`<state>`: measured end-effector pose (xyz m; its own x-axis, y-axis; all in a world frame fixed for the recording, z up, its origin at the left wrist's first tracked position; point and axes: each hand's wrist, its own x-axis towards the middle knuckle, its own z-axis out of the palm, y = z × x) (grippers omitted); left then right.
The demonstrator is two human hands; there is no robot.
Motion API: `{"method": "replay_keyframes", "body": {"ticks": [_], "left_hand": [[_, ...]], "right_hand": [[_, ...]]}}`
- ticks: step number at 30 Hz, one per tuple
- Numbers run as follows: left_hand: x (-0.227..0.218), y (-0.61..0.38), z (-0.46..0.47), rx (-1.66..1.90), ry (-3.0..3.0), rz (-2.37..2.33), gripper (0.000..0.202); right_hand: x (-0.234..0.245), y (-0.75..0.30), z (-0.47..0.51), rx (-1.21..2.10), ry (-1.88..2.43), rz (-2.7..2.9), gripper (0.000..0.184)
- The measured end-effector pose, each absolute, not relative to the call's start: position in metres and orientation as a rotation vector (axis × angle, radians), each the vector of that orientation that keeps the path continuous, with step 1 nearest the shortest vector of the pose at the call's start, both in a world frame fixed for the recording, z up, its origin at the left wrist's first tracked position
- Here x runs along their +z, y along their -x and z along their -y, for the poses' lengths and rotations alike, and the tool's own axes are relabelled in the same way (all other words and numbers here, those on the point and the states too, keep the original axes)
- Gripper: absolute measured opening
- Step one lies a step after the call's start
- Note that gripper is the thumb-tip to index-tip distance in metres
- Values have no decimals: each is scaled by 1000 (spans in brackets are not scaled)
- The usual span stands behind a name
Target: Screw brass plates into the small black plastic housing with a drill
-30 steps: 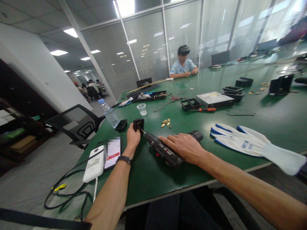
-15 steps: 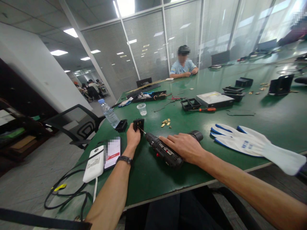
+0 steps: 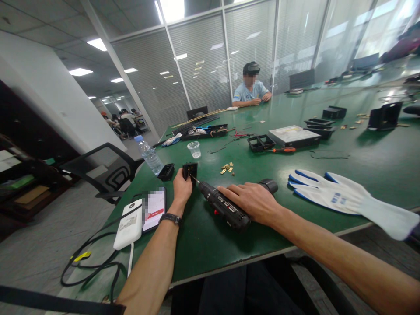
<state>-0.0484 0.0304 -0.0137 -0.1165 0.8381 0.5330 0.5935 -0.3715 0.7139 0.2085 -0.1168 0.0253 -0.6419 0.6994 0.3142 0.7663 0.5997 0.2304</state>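
Observation:
My left hand (image 3: 183, 188) is closed on a small black plastic box (image 3: 190, 169), which stands on edge with its open side towards the drill. My right hand (image 3: 251, 200) grips a black cordless drill (image 3: 225, 205) lying on its side over the table. The drill's bit (image 3: 195, 179) points left and reaches into the box; its tip is hard to make out. Just beyond the drill lie several small brass-coloured metal pieces (image 3: 227, 167). Another black box (image 3: 166, 172) rests to the left of my left hand.
A water bottle (image 3: 149, 156) and a clear plastic cup (image 3: 194, 149) stand ahead. A phone (image 3: 154, 210) and a white power bank (image 3: 128, 225) lie at left. White-blue gloves (image 3: 328, 192) lie at right, with an orange-handled screwdriver (image 3: 284, 150) beyond. A person (image 3: 251, 92) sits across the table.

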Motion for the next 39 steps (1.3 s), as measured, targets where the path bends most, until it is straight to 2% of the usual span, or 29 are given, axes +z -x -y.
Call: {"method": "replay_keyframes", "body": {"ticks": [7, 15, 39], "left_hand": [[-13, 48, -30, 1480, -1894, -1601, 22], [-15, 49, -31, 1492, -1917, -1605, 21], [-14, 49, -31, 1499, -1897, -1588, 25]], "right_hand": [[27, -208, 118, -491, 1231, 2649, 69], [27, -208, 117, -516, 1233, 2648, 62], [26, -208, 119, -542, 1219, 2630, 65]]}}
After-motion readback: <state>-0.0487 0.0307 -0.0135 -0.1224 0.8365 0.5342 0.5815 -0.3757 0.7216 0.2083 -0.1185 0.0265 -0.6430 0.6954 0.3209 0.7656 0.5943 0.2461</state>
